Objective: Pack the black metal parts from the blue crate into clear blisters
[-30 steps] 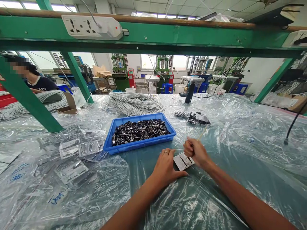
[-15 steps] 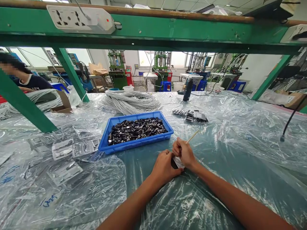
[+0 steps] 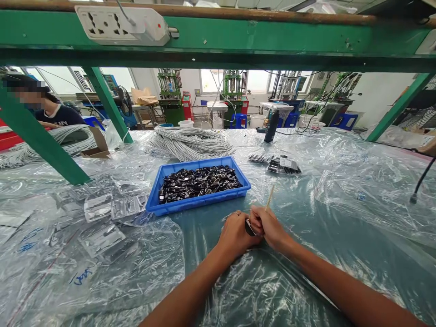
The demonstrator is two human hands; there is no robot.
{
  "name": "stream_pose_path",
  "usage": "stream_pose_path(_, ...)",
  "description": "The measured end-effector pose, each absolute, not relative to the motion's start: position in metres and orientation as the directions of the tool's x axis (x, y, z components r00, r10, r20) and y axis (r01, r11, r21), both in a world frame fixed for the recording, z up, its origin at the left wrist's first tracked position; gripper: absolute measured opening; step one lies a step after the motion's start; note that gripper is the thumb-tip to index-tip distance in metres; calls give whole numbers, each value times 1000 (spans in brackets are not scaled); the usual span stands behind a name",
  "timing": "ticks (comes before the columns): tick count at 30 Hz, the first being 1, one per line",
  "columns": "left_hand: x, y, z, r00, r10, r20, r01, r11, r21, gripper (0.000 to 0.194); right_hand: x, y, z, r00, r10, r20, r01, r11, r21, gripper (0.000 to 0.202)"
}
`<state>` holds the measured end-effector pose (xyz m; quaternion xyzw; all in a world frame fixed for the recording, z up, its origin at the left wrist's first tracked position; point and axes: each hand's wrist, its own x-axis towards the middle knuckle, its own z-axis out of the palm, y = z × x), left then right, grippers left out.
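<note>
My left hand (image 3: 237,234) is closed around a small dark piece (image 3: 250,228) resting low over the plastic-covered table; most of that piece is hidden by my fingers. Pressed against it, my right hand (image 3: 267,225) grips a thin pale stick (image 3: 270,198), whose upper end points up and away from me. The stick's lower end is out of sight in the fist. Just beyond my hands, to the left, a blue tray (image 3: 197,202) holds a heap of small black parts (image 3: 200,181).
Behind the tray lies a coil of grey cable (image 3: 190,143). Black packaged parts (image 3: 284,165) and a dark heat gun (image 3: 271,126) are farther right. Clear plastic packs (image 3: 98,207) lie at left. A green beam (image 3: 218,36) crosses above; a person (image 3: 57,111) sits far left.
My right hand has turned and come down closer to my left, and the stick stands steeper. The white patch seen on the dark piece is now covered. The view has shifted slightly left.
</note>
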<state>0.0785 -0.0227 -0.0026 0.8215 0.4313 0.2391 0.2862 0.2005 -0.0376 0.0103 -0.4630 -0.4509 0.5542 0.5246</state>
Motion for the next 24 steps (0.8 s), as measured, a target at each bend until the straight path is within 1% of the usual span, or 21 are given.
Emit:
stream_pose_path(2,75,-21,-3,512,848,138,572,-457,681,32,212,-37,20,-100,991,-89,-218,-109,-970,48)
stream_pose_path(4,70,-18,-2,520,844,130,548,-446,708,43,233,-30,31,-92,987,-132,-269,-152,-951,46)
stream_pose_path(5,66,-15,-1,523,843,127,521,-434,735,47,247,-25,34,-65,984,-164,-250,-175,-952,44)
stream_pose_path(6,63,-12,0,524,843,123,477,-410,777,50,262,-20,37,-31,979,-202,-188,-204,-961,41)
stream_pose_path(7,59,-8,2,523,845,113,414,-367,833,52,277,-16,38,6,971,-239,-81,-237,-968,38)
stream_pose_path(9,53,1,5,528,846,68,232,-221,947,57,305,-9,37,62,962,-267,229,-274,-934,31)
stream_pose_path(10,50,5,7,536,843,44,130,-134,982,60,315,-7,35,72,965,-253,399,-261,-879,29)
stream_pose_path(11,48,9,8,543,839,29,35,-57,998,63,321,-7,33,81,975,-208,548,-218,-808,26)
stream_pose_path(12,46,12,10,545,838,26,-44,-2,999,66,323,-7,31,90,988,-126,666,-154,-730,22)
stream_pose_path(13,45,15,11,536,843,34,-104,26,994,69,320,-8,30,100,995,-2,748,-77,-659,17)
stream_pose_path(14,44,17,11,518,854,48,-148,34,988,71,313,-10,29,107,982,155,799,7,-601,15)
stream_pose_path(16,43,19,12,470,878,89,-211,14,977,74,285,-12,31,63,883,465,840,204,-502,25)
stream_pose_path(17,42,21,12,445,889,111,-241,0,971,75,266,-13,33,5,826,564,843,300,-447,30)
stream_pose_path(18,40,23,12,414,901,130,-274,-13,962,77,246,-12,34,-78,785,614,834,389,-391,33)
stream_pose_path(19,38,26,12,371,917,145,-314,-23,949,78,226,-9,35,-159,757,634,822,458,-340,36)
stream_pose_path(21,31,35,13,250,957,145,-407,-32,913,78,189,2,36,-259,726,638,803,529,-276,41)
stream_pose_path(22,26,40,14,179,975,130,-455,-36,890,75,173,11,36,-276,721,636,795,543,-270,43)
stream_pose_path(24,13,51,19,51,994,97,-536,-54,843,65,145,31,37,-275,717,640,765,567,-306,45)
